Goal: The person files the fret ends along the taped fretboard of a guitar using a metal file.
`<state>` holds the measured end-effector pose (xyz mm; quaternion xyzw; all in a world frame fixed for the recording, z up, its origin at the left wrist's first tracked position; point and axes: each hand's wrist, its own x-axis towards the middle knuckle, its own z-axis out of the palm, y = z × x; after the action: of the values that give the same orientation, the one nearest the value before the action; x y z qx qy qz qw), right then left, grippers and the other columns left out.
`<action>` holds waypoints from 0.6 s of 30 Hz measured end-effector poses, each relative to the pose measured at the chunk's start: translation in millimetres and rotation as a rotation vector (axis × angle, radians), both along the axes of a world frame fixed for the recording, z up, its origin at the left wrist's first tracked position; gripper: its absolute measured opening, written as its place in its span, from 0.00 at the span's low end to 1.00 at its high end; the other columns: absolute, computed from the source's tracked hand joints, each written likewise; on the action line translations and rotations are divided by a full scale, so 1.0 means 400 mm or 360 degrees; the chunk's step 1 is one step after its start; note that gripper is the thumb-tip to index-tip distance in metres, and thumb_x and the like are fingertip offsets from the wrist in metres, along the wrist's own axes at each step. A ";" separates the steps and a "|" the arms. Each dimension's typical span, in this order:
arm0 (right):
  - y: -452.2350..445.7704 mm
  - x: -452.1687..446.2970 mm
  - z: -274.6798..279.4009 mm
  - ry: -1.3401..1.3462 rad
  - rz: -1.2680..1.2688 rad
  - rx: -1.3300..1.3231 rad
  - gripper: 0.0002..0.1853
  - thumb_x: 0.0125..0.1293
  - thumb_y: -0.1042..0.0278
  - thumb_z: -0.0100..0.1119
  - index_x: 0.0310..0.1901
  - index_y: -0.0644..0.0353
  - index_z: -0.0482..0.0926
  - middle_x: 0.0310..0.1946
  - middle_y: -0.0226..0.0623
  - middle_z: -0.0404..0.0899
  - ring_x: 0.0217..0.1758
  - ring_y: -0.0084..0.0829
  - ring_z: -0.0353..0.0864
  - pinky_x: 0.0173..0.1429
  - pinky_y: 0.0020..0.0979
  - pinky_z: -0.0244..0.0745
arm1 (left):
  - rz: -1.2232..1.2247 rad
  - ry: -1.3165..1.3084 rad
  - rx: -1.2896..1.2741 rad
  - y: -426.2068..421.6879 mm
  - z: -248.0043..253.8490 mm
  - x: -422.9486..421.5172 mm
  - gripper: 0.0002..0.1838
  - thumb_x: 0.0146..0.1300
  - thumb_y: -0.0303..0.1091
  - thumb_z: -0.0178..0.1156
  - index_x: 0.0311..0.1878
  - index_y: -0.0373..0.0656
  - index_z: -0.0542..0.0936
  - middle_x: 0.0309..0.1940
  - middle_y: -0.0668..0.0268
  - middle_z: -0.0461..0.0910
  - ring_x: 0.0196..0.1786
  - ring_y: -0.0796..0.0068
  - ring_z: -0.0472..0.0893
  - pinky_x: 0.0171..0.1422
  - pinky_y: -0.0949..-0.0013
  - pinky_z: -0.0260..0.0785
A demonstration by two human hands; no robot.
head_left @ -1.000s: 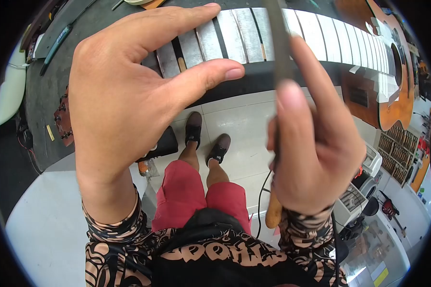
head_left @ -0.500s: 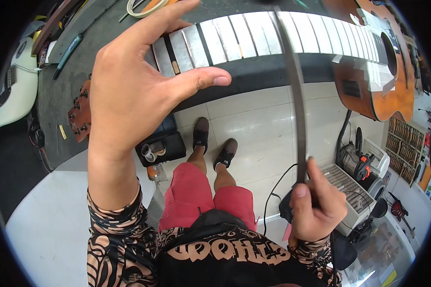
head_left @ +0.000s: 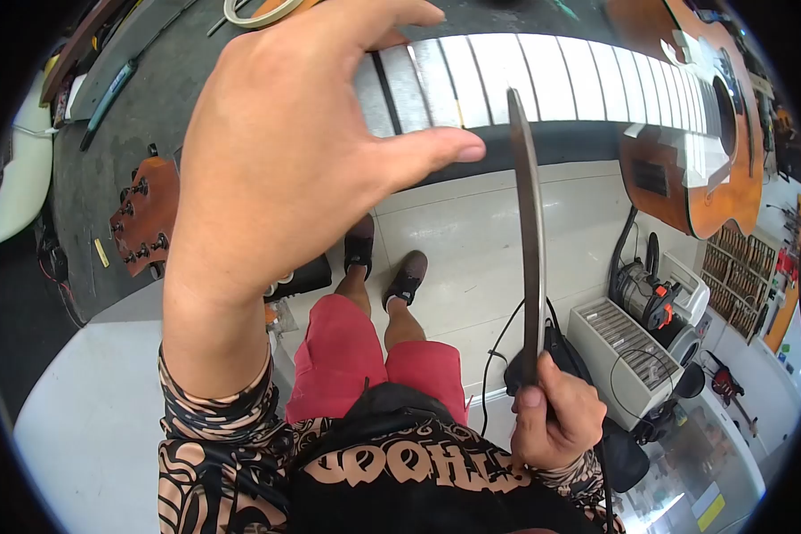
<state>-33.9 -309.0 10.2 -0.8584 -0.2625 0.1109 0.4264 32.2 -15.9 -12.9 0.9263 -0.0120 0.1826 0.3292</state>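
Note:
My left hand [head_left: 285, 160] arches over the guitar neck [head_left: 543, 80], thumb along its near side and fingers at the far side, thumb and fingers apart. Silvery covering shows between the dark fret lines. In my right hand [head_left: 556, 418] is a long, narrow metal file [head_left: 528, 231], held near its lower end, its tip over the near part of the neck. The guitar body [head_left: 685, 178], orange-brown with white tape by the sound hole, lies at the right. The headstock [head_left: 144, 214] with its tuning pegs shows left of my wrist.
A roll of tape [head_left: 262, 11] and a teal-handled tool [head_left: 109, 105] lie on the dark workbench [head_left: 165, 107]. A pale guitar body [head_left: 27, 169] is at the far left. Below right stand a slotted box [head_left: 623, 343] and a machine with orange parts [head_left: 641, 289].
My right hand first drew back from the neck with the file, then shifted slightly left and lower. My left hand has moved right along the neck, uncovering more of the headstock.

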 end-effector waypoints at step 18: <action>0.019 -0.021 -0.012 -0.0074 -0.0029 -0.0125 0.22 0.53 0.86 0.65 0.53 0.71 0.82 0.14 0.33 0.72 0.14 0.27 0.71 0.22 0.27 0.66 | -0.0070 -0.0100 0.0362 0.023 -0.009 0.006 0.29 0.44 0.40 0.81 0.49 0.38 0.85 0.40 0.60 0.87 0.44 0.74 0.85 0.52 0.71 0.74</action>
<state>-42.3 -301.6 5.5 -0.8792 -0.2599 0.0972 0.3872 34.5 -6.7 -16.4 0.9511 -0.0634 0.2018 0.2253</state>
